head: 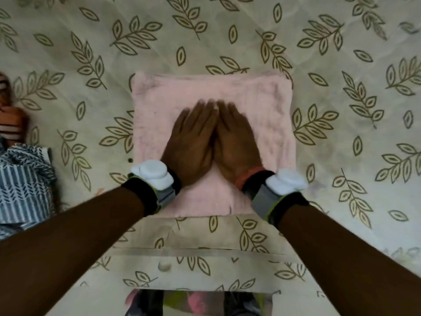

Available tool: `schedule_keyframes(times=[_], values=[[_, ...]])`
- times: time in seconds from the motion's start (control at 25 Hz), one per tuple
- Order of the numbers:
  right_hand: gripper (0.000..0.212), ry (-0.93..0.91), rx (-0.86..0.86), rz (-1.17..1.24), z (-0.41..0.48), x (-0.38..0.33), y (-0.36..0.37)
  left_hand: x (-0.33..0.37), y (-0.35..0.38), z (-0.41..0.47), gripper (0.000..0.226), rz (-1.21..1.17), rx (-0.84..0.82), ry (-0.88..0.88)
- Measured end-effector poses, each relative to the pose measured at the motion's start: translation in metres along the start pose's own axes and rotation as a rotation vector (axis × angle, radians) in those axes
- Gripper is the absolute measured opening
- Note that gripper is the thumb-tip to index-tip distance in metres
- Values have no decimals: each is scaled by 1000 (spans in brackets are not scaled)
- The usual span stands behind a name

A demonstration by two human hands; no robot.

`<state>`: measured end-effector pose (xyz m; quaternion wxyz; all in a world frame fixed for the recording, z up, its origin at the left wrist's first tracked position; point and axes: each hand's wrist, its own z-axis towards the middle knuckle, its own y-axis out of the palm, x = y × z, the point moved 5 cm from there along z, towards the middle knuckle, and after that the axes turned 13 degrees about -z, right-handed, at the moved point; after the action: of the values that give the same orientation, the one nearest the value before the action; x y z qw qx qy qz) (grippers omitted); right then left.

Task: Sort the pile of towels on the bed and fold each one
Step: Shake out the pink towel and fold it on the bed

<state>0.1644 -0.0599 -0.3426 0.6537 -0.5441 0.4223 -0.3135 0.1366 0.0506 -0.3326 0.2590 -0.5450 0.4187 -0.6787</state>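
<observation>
A pink towel (262,99) was laid on the leafy bed (319,53). A blue cloth (20,179) and an orange cloth (11,119) were heaped at its left.

Soft, even, fairly bright light with no glare and only faint shadows under the hands (214,142) — their fingertips smear with motion blur. The wide lens bows the bed (341,65) pattern outward at the edges, and the corners go soft and hazy.
</observation>
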Motion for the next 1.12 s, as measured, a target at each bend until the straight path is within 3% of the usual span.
schedule_keyframes(times=[0.12,0.24,0.32,0.48,0.76,0.88,1.0,1.12], values=[[55,-92,-61,-240,-10,23,15,-39,6,-10,58,179,-38,-19],[59,24,-58,-354,6,78,-6,-82,-20,-1,60,283,-51,-37],[70,81,-145,-367,31,95,-20,-98,-35,22,67,307,-100,-100],[104,87,-468,-173,86,92,-40,-104,-65,76,101,151,-313,-410],[76,-11,-766,-230,123,82,-53,-104,-77,106,72,210,-683,-517],[68,0,-678,-234,120,83,-70,-98,-91,103,62,236,-608,-432],[51,-62,-329,-279,99,69,-108,-76,-117,82,41,159,-379,-314],[37,-186,-236,-306,35,47,-126,-40,-133,18,54,159,-269,-85]])
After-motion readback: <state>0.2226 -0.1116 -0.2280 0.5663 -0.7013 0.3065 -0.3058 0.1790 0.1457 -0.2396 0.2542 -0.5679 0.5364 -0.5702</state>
